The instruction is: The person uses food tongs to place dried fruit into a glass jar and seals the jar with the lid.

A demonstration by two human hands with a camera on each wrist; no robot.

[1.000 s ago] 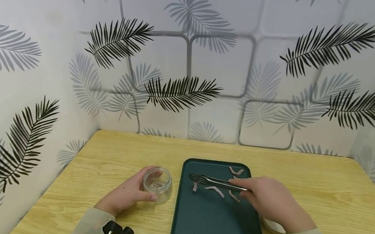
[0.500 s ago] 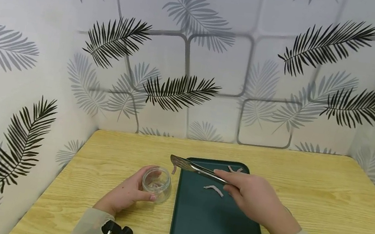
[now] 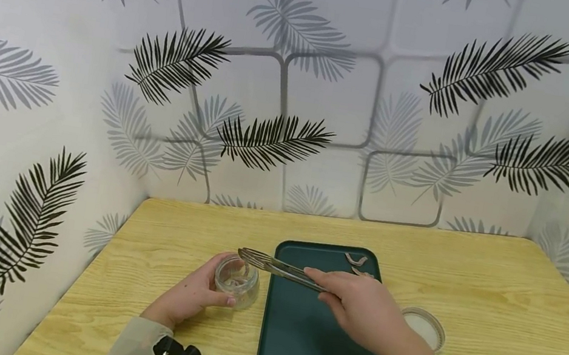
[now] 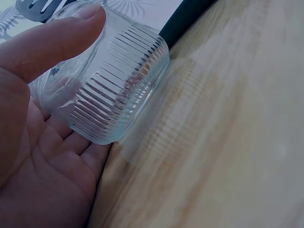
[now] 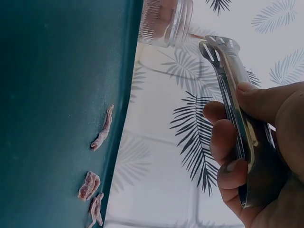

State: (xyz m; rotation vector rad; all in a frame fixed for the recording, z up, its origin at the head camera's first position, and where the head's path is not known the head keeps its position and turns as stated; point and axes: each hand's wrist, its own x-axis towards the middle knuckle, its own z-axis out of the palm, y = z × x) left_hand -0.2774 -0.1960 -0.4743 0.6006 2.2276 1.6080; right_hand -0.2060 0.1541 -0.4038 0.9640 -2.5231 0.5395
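My left hand (image 3: pixel 196 293) grips a small clear glass jar (image 3: pixel 243 295) at the left of the dark green tray (image 3: pixel 299 339). Ribbed sides show on the jar (image 4: pixel 118 85) in the left wrist view, with some pinkish bits at its bottom. Metal tongs (image 3: pixel 282 269) with slotted ends lie in my right hand (image 3: pixel 366 312), their tips over the jar's mouth. A thin reddish strip (image 5: pixel 197 36) sticks out from the tongs' tips toward the jar. Several wrinkled pinkish strips (image 5: pixel 103 129) lie on the tray, some hidden by my right hand in the head view.
A round pale lid-like disc (image 3: pixel 424 328) lies on the wooden table (image 3: pixel 498 295) right of the tray, partly behind my right forearm. A leaf-patterned wall (image 3: pixel 318 176) stands along the table's back edge.
The tongs have moved left with my right hand, from above the tray to the jar's mouth, carrying a strip lifted off the tray. My left hand and the jar stay put.
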